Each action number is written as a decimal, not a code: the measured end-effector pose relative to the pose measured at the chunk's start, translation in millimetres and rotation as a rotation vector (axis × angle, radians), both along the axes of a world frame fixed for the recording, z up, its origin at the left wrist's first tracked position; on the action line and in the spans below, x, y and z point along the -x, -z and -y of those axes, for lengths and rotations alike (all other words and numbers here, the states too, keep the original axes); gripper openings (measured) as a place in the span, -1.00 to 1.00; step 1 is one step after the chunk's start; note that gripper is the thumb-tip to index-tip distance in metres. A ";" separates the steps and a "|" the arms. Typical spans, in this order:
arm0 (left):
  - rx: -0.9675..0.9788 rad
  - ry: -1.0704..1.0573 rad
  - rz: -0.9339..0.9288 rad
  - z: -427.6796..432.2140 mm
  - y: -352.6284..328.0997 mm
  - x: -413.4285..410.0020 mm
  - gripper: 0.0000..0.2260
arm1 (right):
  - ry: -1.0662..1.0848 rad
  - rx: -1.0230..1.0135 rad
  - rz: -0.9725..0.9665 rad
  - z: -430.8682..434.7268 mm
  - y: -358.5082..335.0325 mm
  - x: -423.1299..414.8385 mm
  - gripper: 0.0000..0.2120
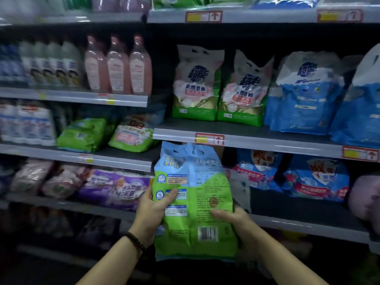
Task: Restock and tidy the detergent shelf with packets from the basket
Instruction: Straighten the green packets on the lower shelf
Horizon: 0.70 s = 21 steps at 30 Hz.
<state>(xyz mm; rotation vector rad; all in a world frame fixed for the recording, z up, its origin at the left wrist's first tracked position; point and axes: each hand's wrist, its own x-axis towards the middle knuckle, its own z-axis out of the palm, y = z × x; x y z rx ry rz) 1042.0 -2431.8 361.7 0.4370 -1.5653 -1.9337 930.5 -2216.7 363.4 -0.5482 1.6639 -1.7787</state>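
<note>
Three pink bottles (118, 65) stand side by side at the right end of an upper left shelf (82, 97), beside white bottles (51, 64) further left.

Dim, bluish light; lower shelves fall into deep shadow. Left-side pink plastic bottles (118, 65) are blurred, wide-angle bending at edges. Faint glare on the grey metal shelf rail (257, 140).

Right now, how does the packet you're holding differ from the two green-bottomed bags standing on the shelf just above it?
The held packet is light blue over green and shows its back, barcode towards us; the two shelf bags are white and pink over green and show their fronts. The held packet sits between the left hand and right hand; the shelf bags stand untouched. All are upright soft bags.
</note>
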 end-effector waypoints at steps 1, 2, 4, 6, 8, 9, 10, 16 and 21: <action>0.003 -0.032 0.011 10.0 -2.0 -4.8 -0.75 | 0.024 -0.020 -0.045 14.8 1.3 -0.4 -0.31; -0.007 -0.059 0.023 21.6 -3.0 -9.1 -0.75 | 0.062 -0.023 -0.080 29.9 1.6 -1.4 -0.40; -0.007 -0.107 0.047 43.5 -4.8 -16.3 -0.73 | 0.110 0.007 -0.120 60.1 0.3 -4.6 -0.57; 0.026 -0.129 0.091 66.9 -9.7 -24.2 -0.74 | 0.108 0.024 -0.119 90.3 -1.2 -5.0 -0.59; 0.056 -0.165 0.134 90.7 -19.5 -32.5 -0.74 | 0.082 0.034 -0.097 119.7 -4.0 -9.7 -0.57; 0.078 -0.190 0.168 103.5 -23.0 -35.8 -0.74 | 0.067 0.037 -0.081 133.8 -4.5 -11.6 -0.55; 0.109 -0.215 0.195 115.5 -25.7 -38.7 -0.74 | 0.053 0.046 -0.061 147.7 -4.5 -13.2 -0.52; 0.361 -0.394 0.428 170.3 -17.5 -52.4 -0.19 | 0.022 0.134 -0.023 230.7 -11.5 -22.1 -0.40; 0.725 -0.537 0.514 188.8 -10.3 -49.9 -0.18 | 0.029 0.176 -0.047 293.0 -19.3 -12.6 -0.42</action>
